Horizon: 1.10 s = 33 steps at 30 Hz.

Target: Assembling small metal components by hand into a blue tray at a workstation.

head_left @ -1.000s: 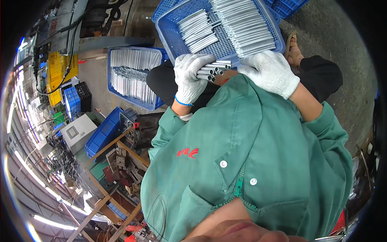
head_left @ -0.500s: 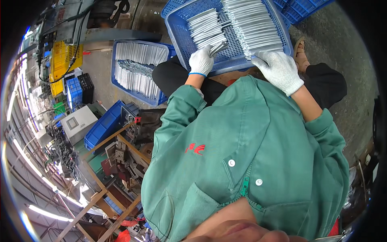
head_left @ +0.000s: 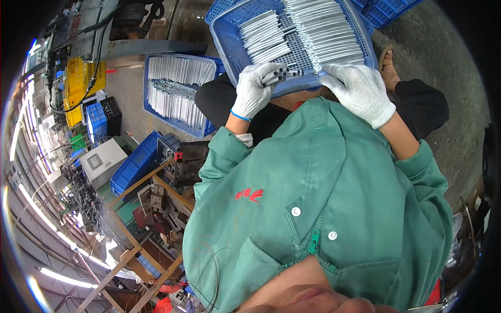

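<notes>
My left hand [head_left: 252, 89], in a white knit glove with a blue cuff edge, is closed around a small bundle of metal tubes [head_left: 282, 75]. Their open dark ends point to the right, over the near rim of a blue perforated crate [head_left: 225, 55]. My right hand [head_left: 360, 94], gloved the same way, is at that rim, its fingers curled by the near end of a tall stack of tubes [head_left: 334, 36]. Whatever its fingertips hold is hidden. A smaller stack of tubes [head_left: 263, 36] lies in the crate's left half.
On the floor to the left, a second blue crate [head_left: 147, 96] is full of similar tubes. Beyond it are a yellow crate [head_left: 78, 86], a grey control box [head_left: 102, 161] and a wooden frame [head_left: 138, 250]. More blue crates [head_left: 389, 13] stand at the far right.
My left hand has drawn the tubes back toward me and turned them, so their ends now face right. My right hand has shifted slightly left.
</notes>
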{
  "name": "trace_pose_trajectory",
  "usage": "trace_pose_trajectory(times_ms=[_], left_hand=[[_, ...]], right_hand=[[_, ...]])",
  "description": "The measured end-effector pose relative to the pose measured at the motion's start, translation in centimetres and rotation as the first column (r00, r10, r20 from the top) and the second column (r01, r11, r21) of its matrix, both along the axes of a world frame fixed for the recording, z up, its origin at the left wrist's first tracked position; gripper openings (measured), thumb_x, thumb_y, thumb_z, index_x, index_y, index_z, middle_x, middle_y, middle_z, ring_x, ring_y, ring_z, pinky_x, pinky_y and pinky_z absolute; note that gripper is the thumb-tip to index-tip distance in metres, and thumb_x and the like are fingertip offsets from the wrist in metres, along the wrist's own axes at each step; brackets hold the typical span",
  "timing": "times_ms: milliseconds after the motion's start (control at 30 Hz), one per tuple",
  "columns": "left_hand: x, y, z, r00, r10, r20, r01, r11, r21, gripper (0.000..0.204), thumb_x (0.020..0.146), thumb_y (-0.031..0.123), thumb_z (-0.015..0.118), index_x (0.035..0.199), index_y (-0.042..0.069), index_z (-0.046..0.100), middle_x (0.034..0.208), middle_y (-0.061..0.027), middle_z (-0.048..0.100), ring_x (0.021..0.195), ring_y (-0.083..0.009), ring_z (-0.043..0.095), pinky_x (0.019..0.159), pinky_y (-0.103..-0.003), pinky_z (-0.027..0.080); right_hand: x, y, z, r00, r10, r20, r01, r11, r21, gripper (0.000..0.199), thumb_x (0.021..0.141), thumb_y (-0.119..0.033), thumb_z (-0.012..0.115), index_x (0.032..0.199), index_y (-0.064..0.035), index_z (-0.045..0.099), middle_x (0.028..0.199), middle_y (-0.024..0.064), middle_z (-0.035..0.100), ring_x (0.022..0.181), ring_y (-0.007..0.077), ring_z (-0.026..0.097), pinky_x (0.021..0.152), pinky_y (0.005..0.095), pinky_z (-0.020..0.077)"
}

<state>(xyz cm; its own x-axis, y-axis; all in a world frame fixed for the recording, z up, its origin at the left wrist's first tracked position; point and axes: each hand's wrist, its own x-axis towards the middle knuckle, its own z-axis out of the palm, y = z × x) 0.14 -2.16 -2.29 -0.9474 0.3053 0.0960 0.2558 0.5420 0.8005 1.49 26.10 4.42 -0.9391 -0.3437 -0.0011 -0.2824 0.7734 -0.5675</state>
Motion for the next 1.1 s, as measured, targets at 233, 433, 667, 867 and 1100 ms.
trace_pose_trajectory(times_ms=[233,433,667,867,1100], left_hand=[[0.5,1.0,3.3,0.982,-0.076,-0.171,0.049,0.986,-0.158,0.039,0.068,0.001,0.076,0.106,0.013,0.079,0.092,-0.0011,0.078,0.082,-0.0206,0.070,0.083,-0.033,0.050],[0.9,1.5,4.0,0.960,-0.085,-0.266,0.044,0.987,-0.157,0.034,0.070,0.012,0.079,0.104,0.015,0.080,0.093,0.0011,0.078,0.084,-0.0201,0.070,0.090,-0.034,0.048],[1.5,1.8,4.7,0.910,-0.071,-0.408,-0.019,0.977,-0.214,0.030,0.071,0.021,0.080,0.101,0.016,0.079,0.095,0.0026,0.078,0.085,-0.0186,0.070,0.091,-0.034,0.048],[1.6,1.9,5.6,0.871,-0.120,-0.477,-0.007,0.967,-0.256,0.030,0.070,0.026,0.079,0.099,0.017,0.079,0.095,0.0028,0.077,0.086,-0.0179,0.069,0.091,-0.036,0.048],[1.7,1.4,5.8,0.878,-0.126,-0.462,0.005,0.967,-0.254,0.030,0.070,0.026,0.079,0.098,0.017,0.079,0.095,0.0027,0.077,0.085,-0.0183,0.069,0.092,-0.037,0.048]], right_hand=[[0.6,0.1,0.2,0.997,0.035,-0.061,-0.037,0.999,-0.023,0.034,0.094,-0.034,0.068,0.107,-0.0048,0.079,0.090,0.0095,0.079,0.072,0.0300,0.072,0.065,0.0374,0.0524],[0.5,-0.1,-0.3,0.989,0.026,-0.145,-0.022,0.999,0.029,0.032,0.093,-0.032,0.068,0.105,-0.0051,0.080,0.087,0.0096,0.078,0.069,0.0291,0.071,0.063,0.0373,0.0519],[1.3,-0.2,-0.1,0.988,0.093,-0.121,-0.082,0.992,0.097,0.031,0.093,-0.031,0.068,0.103,-0.0049,0.080,0.085,0.0102,0.078,0.069,0.0293,0.071,0.064,0.0385,0.0523],[0.6,-0.4,1.0,0.994,0.059,-0.094,-0.059,0.998,0.007,0.030,0.094,-0.035,0.064,0.092,-0.0090,0.079,0.074,0.0075,0.073,0.063,0.0273,0.068,0.062,0.0388,0.0534],[0.7,-0.5,1.3,0.997,0.062,-0.054,-0.064,0.997,-0.033,0.031,0.094,-0.034,0.064,0.093,-0.0080,0.080,0.076,0.0071,0.074,0.063,0.0278,0.068,0.062,0.0388,0.0532]])
